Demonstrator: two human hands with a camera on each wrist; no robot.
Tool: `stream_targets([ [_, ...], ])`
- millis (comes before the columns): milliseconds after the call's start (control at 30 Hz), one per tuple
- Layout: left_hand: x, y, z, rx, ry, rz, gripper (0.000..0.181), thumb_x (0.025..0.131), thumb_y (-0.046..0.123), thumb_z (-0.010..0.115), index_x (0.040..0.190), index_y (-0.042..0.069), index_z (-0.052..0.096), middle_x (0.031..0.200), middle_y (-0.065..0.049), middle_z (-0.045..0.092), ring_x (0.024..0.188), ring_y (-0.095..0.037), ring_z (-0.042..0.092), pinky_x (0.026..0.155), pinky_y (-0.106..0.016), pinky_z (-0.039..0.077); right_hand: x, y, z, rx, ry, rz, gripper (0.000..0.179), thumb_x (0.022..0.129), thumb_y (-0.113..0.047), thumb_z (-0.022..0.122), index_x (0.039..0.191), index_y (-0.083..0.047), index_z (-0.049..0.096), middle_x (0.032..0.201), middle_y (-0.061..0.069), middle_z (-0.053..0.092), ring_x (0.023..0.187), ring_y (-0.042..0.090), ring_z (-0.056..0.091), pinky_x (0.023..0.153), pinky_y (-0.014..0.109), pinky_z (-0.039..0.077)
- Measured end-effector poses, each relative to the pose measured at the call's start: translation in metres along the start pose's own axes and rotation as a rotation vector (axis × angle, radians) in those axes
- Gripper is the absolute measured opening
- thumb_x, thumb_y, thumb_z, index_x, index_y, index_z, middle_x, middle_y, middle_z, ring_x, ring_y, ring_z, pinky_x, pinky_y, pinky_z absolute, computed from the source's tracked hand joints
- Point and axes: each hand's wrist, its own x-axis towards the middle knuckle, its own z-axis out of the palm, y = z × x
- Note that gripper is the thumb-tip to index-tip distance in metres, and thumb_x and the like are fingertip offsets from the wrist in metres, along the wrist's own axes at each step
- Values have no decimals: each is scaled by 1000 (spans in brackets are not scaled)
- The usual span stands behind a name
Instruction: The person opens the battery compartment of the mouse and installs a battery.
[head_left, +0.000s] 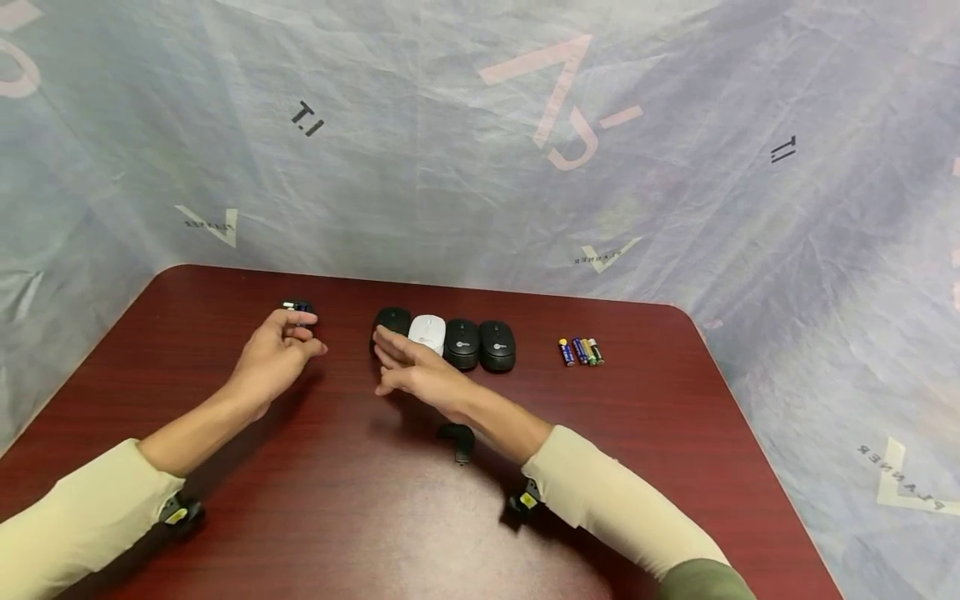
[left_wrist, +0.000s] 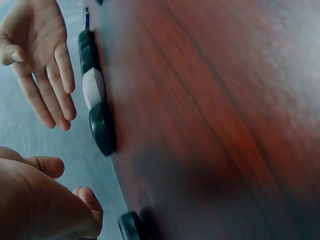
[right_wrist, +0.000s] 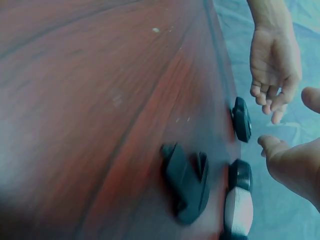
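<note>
Two bare hands above a dark red counter (head_left: 337, 525), nothing in either grip.
Left hand (head_left: 273, 354), left of centre: fingers loosely bent, thumb apart, just beside a small dark mouse (head_left: 304, 306) at upper left; contact unclear in the head view. Right hand (head_left: 423, 372), centre: grip apart, fingers straight, near a black mouse (head_left: 393, 318), left end of a row with a white mouse (head_left: 429, 329) and two more black ones. Curved black piece (head_left: 467, 433) below; four batteries (head_left: 589, 352) right of centre.
</note>
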Motion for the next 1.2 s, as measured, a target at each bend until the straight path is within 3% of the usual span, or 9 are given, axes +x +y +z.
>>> stream_targets([
  [200, 0, 12, 24, 36, -4, 50, 56, 108, 13, 69, 159, -1, 51, 137, -21, 58, 104, -20, 56, 81, -19, 48, -27, 1, -20, 11, 7, -57, 98, 97, 10, 60, 182, -9, 14, 191, 14, 16, 177, 31, 20, 144, 51, 28],
  [367, -2, 24, 44, 69, 10, 110, 52, 102, 11, 74, 151, 0, 60, 133, -21, 62, 108, -25, 56, 91, -26, 47, -50, 2, -35, 5, 26, -89, 100, 96, 11, 61, 181, -8, 14, 191, 10, 13, 177, 31, 16, 144, 52, 26],
  [567, -2, 33, 65, 98, 0, 167, 49, 99, 10, 75, 147, 3, 64, 129, -18, 62, 109, -27, 58, 95, -33, 47, -77, 5, -58, -58, 55, -120, 101, 97, 11, 60, 182, -9, 10, 192, 9, 9, 177, 33, 13, 144, 55, 24],
  [733, -1, 42, 81, 93, -25, 210, 49, 99, 10, 74, 146, 3, 65, 130, -18, 63, 111, -29, 61, 97, -35, 49, -95, 9, -82, -136, 97, -136, 99, 99, 9, 61, 182, -11, 10, 192, 10, 9, 177, 37, 13, 142, 50, 27],
  [967, 2, 52, 98, 67, -61, 267, 52, 97, 8, 72, 148, 2, 65, 134, -20, 64, 121, -31, 65, 104, -41, 55, -110, 19, -110, -209, 171, -152, 98, 99, 8, 62, 181, -6, 11, 190, 19, 9, 176, 43, 13, 139, 49, 27],
  [1200, 4, 57, 110, 143, -132, 340, 56, 101, 13, 76, 154, 1, 61, 144, -20, 66, 135, -37, 64, 116, -53, 55, -120, 25, -130, -284, 231, -104, 95, 102, 7, 63, 182, -9, 13, 190, 19, 13, 175, 42, 17, 137, 55, 30],
])
